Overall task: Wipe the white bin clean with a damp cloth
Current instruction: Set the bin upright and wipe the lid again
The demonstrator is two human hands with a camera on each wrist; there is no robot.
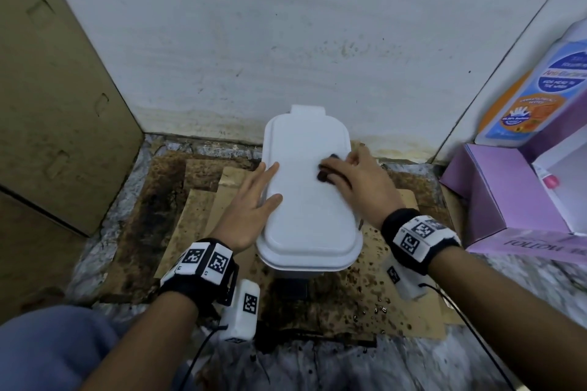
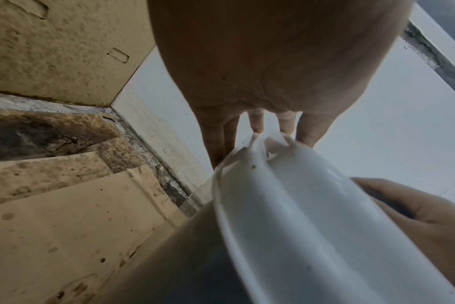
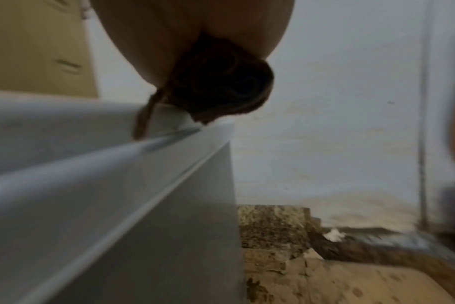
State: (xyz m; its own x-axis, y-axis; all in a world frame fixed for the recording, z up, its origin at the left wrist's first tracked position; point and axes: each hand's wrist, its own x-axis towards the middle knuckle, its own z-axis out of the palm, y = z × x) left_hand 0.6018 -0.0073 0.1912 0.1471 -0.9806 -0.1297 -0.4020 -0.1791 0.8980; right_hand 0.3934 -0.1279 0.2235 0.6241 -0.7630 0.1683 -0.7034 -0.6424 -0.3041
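A small white bin (image 1: 305, 216) with its flat lid down stands on stained cardboard in front of the wall. My left hand (image 1: 254, 200) lies flat against the lid's left edge, fingers straight; in the left wrist view the fingertips (image 2: 257, 125) touch the lid (image 2: 299, 205). My right hand (image 1: 355, 181) presses a dark wadded cloth (image 1: 325, 173) onto the lid's right side, fingers curled over it. The right wrist view shows the cloth (image 3: 221, 88) bunched under the palm above the lid's rim (image 3: 117, 164).
A tall cardboard box (image 1: 54, 98) stands at the left. At the right are a purple box (image 1: 508, 200) and a white bottle with a blue and orange label (image 1: 540, 89). Wet, stained cardboard sheets (image 1: 365, 295) cover the floor around the bin.
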